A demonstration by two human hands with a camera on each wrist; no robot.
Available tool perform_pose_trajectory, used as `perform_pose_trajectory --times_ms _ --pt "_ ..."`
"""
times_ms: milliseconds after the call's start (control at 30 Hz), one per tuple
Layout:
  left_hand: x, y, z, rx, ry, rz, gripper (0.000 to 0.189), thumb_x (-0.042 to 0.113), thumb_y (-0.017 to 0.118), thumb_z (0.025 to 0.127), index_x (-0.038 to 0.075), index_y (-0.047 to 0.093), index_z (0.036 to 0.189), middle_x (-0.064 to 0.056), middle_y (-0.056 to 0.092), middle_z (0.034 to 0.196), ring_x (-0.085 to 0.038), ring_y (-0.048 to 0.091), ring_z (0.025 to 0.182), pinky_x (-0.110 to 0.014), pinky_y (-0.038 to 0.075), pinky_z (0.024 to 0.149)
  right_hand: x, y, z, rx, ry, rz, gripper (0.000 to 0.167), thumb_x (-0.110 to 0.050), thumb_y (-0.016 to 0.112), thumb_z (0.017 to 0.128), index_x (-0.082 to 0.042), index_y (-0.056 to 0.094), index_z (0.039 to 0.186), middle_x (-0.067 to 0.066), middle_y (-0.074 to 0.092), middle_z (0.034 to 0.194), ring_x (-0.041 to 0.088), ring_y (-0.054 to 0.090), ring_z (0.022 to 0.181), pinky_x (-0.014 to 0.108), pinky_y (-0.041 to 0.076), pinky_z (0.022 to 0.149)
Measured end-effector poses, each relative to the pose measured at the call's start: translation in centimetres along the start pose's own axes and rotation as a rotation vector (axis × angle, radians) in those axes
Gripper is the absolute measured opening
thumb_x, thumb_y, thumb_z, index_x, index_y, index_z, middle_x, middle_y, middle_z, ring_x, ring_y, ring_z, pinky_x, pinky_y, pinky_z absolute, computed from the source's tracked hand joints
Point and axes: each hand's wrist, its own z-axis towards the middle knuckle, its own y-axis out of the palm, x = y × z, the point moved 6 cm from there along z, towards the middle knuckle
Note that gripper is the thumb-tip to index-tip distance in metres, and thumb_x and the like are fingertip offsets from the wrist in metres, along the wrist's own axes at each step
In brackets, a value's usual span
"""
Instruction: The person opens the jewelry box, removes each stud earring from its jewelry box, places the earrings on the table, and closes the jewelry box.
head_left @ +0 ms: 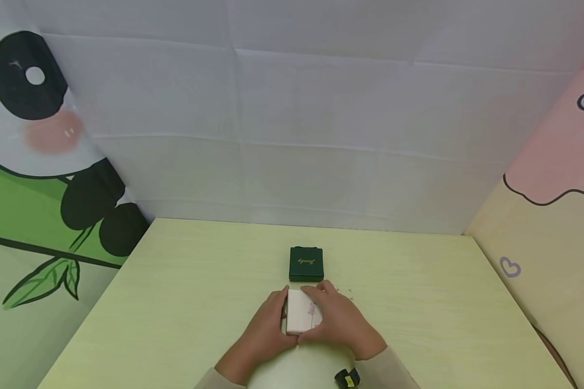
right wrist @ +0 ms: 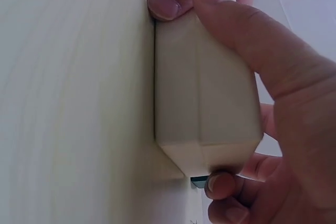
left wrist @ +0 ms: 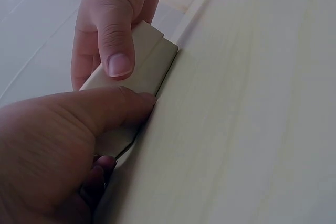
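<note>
A small white lidded box [head_left: 299, 312] with a pink flower print lies on the table between both hands. My left hand [head_left: 267, 327] grips its left side, with the thumb low along the near side in the left wrist view. From the right, my right hand [head_left: 339, 320] holds the upper part, thumb on the near side and fingers around the far end. A seam between lid and base runs along the box's side [right wrist: 210, 98] in the right wrist view. In the left wrist view the lid [left wrist: 144, 43] forms a small step against the base.
Just beyond the hands sits a dark green box [head_left: 306, 265] with gold lettering. Small bits [head_left: 346, 293] lie right of the right hand. A black item with a yellow patch [head_left: 347, 378] is beside the right sleeve. A white sheet [head_left: 311, 135] stands behind the table [head_left: 199, 270].
</note>
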Motion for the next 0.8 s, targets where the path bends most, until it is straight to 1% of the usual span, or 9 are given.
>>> perform_pose_trajectory --times_ms 233,400,800 --pt "0.04 -0.32 -0.13 0.000 0.002 -0.006 0.111 0.028 0.092 0.072 -0.009 0.030 0.156 -0.016 0.048 0.146 -0.027 0.051 0.127 -0.047 0.044 0.106 -0.02 0.26 0.09 -0.007 -0.006 -0.012 0.101 -0.057 0.095 0.062 -0.019 0.057 0.147 -0.001 0.051 0.119 0.012 0.054 0.083 0.030 0.048 0.072" --pt "0.22 -0.53 -0.29 -0.004 -0.004 -0.012 0.112 0.030 0.092 0.072 -0.008 0.029 0.156 -0.016 0.048 0.146 -0.026 0.051 0.125 -0.047 0.045 0.106 -0.16 0.32 0.03 -0.010 -0.011 0.001 0.101 -0.056 0.095 0.061 -0.018 0.057 0.147 -0.002 0.050 0.116 0.012 0.053 0.082 0.029 0.047 0.071" --pt "0.52 -0.72 -0.47 -0.003 -0.013 -0.018 0.112 0.031 0.093 0.072 -0.008 0.030 0.156 -0.016 0.048 0.147 -0.024 0.051 0.123 -0.046 0.045 0.104 0.09 0.51 0.02 -0.024 -0.014 -0.007 0.104 -0.060 0.094 0.060 -0.019 0.056 0.148 -0.002 0.050 0.117 0.012 0.053 0.083 0.030 0.048 0.072"
